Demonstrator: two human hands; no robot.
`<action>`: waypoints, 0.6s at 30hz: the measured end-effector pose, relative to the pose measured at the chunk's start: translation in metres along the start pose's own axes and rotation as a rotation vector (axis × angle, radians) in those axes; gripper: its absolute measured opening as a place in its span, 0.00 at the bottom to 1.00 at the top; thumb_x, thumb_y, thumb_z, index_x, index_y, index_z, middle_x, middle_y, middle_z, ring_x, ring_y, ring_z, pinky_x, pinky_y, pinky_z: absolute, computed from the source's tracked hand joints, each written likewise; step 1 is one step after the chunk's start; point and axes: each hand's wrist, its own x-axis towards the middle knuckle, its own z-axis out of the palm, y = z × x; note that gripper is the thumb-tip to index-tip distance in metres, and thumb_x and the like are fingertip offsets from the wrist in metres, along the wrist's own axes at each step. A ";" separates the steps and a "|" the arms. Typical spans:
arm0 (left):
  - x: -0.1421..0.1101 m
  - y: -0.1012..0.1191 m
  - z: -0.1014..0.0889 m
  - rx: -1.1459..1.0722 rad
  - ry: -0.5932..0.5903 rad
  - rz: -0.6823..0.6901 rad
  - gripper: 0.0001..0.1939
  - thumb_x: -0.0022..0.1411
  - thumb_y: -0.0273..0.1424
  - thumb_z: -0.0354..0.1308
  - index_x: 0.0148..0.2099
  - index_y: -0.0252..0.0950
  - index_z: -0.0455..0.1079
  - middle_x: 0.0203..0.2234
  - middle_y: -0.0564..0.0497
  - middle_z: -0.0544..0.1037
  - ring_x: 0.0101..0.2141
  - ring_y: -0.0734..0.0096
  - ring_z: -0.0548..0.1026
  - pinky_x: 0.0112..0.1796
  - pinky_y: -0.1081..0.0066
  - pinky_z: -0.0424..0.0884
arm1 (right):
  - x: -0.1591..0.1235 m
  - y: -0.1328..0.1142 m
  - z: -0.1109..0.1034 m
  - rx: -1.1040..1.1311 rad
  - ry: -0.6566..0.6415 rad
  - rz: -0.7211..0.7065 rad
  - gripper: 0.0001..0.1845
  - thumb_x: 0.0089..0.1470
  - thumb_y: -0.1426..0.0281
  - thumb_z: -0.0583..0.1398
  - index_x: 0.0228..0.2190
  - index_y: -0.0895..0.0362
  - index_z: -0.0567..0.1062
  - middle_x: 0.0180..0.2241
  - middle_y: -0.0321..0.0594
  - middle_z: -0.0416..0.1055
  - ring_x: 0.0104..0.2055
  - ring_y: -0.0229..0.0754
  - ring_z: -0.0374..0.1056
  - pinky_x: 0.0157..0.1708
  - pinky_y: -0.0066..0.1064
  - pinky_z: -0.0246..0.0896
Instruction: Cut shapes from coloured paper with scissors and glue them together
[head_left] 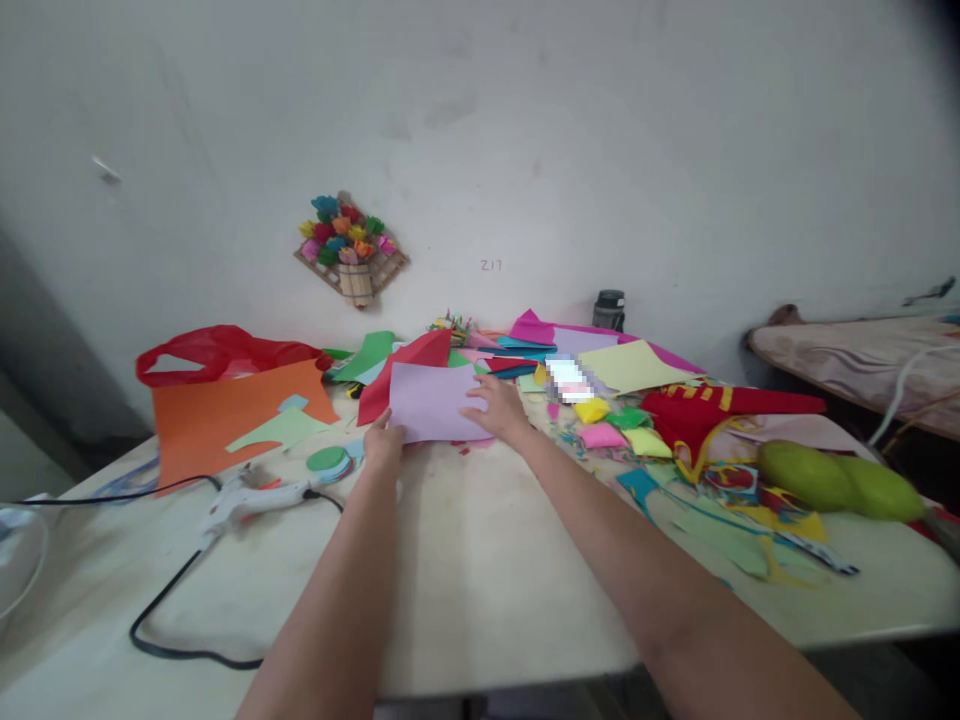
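A lavender sheet of paper (435, 400) is raised at a tilt over the middle of the table, its face towards me. My left hand (384, 442) pinches its lower left corner. At the right edge, my right hand (501, 408) has its fingers on the sheet's face and grips it there. Behind the sheet rises a folded piece of red paper (416, 352), partly covered by it. To the left of my left hand lie round green and blue paper discs (328, 459).
A white glue gun (251, 500) with a black cord lies left, near orange paper (232, 420) and a red plastic bag (225, 350). Rightward are a blurred-out phone (570, 380), paper scraps (604, 435), a cutter (821, 552) and green fruit (840, 480). A dark bottle (608, 310) stands behind.
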 end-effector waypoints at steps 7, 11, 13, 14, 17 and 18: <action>-0.005 0.001 0.000 0.058 0.023 -0.086 0.16 0.47 0.15 0.51 0.39 0.33 0.69 0.37 0.44 0.69 0.33 0.66 0.73 0.34 0.60 0.74 | -0.025 -0.022 -0.006 -0.204 -0.173 -0.397 0.15 0.45 0.66 0.64 0.37 0.58 0.74 0.40 0.45 0.69 0.42 0.45 0.62 0.41 0.36 0.52; -0.007 -0.001 -0.002 0.055 0.038 -0.077 0.10 0.47 0.16 0.52 0.30 0.34 0.67 0.33 0.44 0.69 0.36 0.64 0.73 0.34 0.61 0.73 | -0.030 -0.024 -0.002 -0.282 -0.224 -0.414 0.10 0.51 0.67 0.59 0.34 0.59 0.75 0.36 0.44 0.70 0.40 0.44 0.62 0.38 0.35 0.51; -0.007 -0.002 -0.002 0.058 0.039 -0.069 0.08 0.48 0.16 0.52 0.28 0.34 0.66 0.32 0.44 0.70 0.37 0.63 0.73 0.34 0.60 0.73 | -0.030 -0.024 0.001 -0.296 -0.230 -0.423 0.11 0.50 0.66 0.61 0.35 0.59 0.75 0.36 0.44 0.70 0.40 0.45 0.62 0.38 0.35 0.51; -0.008 -0.002 -0.002 0.062 0.039 -0.067 0.08 0.48 0.16 0.52 0.27 0.33 0.66 0.32 0.44 0.70 0.37 0.63 0.73 0.34 0.60 0.73 | -0.030 -0.024 0.003 -0.302 -0.235 -0.431 0.10 0.50 0.67 0.60 0.35 0.59 0.75 0.36 0.44 0.70 0.40 0.45 0.62 0.37 0.35 0.51; -0.009 0.000 -0.001 0.061 0.046 -0.081 0.08 0.48 0.16 0.52 0.27 0.33 0.66 0.35 0.43 0.70 0.39 0.61 0.73 0.34 0.60 0.73 | -0.029 -0.023 0.006 -0.304 -0.234 -0.437 0.07 0.53 0.71 0.57 0.31 0.58 0.75 0.34 0.44 0.70 0.40 0.44 0.62 0.37 0.35 0.51; -0.010 0.001 -0.001 0.041 0.048 -0.088 0.08 0.48 0.16 0.52 0.26 0.33 0.66 0.36 0.42 0.70 0.40 0.61 0.73 0.34 0.61 0.73 | -0.028 -0.023 0.005 -0.284 -0.208 -0.423 0.07 0.53 0.70 0.57 0.31 0.58 0.75 0.35 0.45 0.70 0.40 0.45 0.62 0.38 0.35 0.52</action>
